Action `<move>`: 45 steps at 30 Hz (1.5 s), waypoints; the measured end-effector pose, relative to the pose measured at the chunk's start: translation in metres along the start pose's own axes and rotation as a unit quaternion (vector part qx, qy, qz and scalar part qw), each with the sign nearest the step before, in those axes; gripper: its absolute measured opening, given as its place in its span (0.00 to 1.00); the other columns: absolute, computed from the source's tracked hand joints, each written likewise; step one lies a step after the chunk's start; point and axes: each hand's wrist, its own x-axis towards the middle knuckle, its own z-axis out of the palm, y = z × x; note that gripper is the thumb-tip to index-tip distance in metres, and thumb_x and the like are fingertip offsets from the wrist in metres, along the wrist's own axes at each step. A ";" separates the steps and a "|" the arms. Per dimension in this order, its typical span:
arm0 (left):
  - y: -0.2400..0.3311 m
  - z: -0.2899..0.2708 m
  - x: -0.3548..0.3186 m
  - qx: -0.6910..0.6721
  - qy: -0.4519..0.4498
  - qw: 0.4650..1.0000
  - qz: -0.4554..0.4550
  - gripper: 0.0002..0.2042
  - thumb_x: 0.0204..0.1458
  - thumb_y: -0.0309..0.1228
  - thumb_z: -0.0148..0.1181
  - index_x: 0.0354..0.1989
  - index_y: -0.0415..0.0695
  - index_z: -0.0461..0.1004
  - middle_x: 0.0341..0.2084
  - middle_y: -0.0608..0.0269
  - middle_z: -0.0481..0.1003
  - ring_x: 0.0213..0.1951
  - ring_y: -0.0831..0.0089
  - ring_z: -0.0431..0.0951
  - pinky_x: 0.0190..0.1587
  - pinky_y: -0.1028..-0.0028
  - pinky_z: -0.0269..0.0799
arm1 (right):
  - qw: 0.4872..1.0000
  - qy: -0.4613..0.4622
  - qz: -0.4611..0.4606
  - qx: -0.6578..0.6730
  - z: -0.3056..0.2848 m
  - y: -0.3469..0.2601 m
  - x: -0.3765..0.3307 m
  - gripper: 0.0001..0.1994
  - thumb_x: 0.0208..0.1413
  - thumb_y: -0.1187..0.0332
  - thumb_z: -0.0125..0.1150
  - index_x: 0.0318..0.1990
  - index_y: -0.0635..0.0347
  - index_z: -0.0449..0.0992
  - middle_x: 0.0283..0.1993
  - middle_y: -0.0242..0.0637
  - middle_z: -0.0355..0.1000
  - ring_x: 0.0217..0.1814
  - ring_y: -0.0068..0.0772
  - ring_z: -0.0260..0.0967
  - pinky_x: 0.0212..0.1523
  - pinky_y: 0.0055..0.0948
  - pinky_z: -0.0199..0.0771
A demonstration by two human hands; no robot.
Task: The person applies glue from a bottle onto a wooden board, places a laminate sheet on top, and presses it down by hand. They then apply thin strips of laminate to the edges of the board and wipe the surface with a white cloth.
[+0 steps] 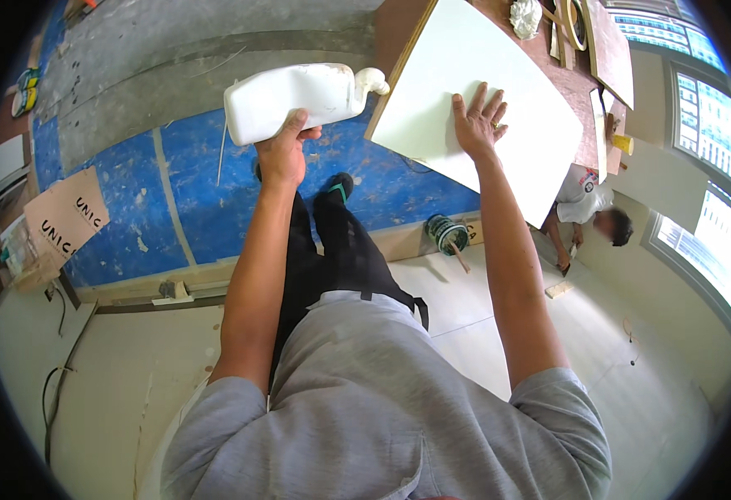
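A white plastic bottle (290, 102) lies sideways in my left hand (284, 154), whose fingers wrap round its lower side. Its crusted, cream-coloured nozzle (371, 82) points right, close to the left edge of a white board (498, 75); whether it touches that edge I cannot tell. My right hand (480, 123) rests on the board's white face with its fingers spread, holding nothing. The board sits on a brown wooden surface (578, 125), and its raw wood edge shows along the left.
Blue sheeting (215, 167) covers the floor below me. A dark bucket with a stick (446, 233) stands right of my legs. Tape rolls (576, 25) and a crumpled white wad (525, 17) lie beyond the board. Another person (583, 204) crouches at the right, tool in hand.
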 end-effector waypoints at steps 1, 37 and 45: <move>0.000 0.002 0.003 -0.009 -0.002 1.000 0.006 0.20 0.56 0.26 0.70 0.56 0.38 0.73 0.41 0.56 0.81 0.33 0.67 0.83 0.32 0.73 0.82 | 1.000 -0.001 -0.002 0.002 0.000 -0.001 0.000 0.47 0.65 0.28 0.32 0.81 0.47 0.34 0.84 0.54 0.18 0.86 0.59 0.11 0.77 0.70 0.19; 0.014 -0.015 0.007 -0.011 -0.010 0.999 -0.032 0.18 0.53 0.25 0.71 0.52 0.37 0.75 0.37 0.56 0.81 0.31 0.68 0.82 0.30 0.73 0.79 | 1.000 -0.001 0.000 0.006 0.005 0.004 0.002 0.49 0.63 0.25 0.31 0.81 0.45 0.32 0.84 0.53 0.17 0.86 0.59 0.10 0.77 0.70 0.17; -0.003 -0.009 0.025 -0.013 -0.028 1.000 -0.008 0.20 0.56 0.27 0.70 0.55 0.36 0.73 0.39 0.54 0.81 0.33 0.65 0.82 0.31 0.72 0.79 | 1.000 0.002 -0.009 0.005 0.001 0.000 0.002 0.49 0.63 0.25 0.30 0.81 0.46 0.33 0.84 0.53 0.18 0.86 0.58 0.10 0.77 0.69 0.17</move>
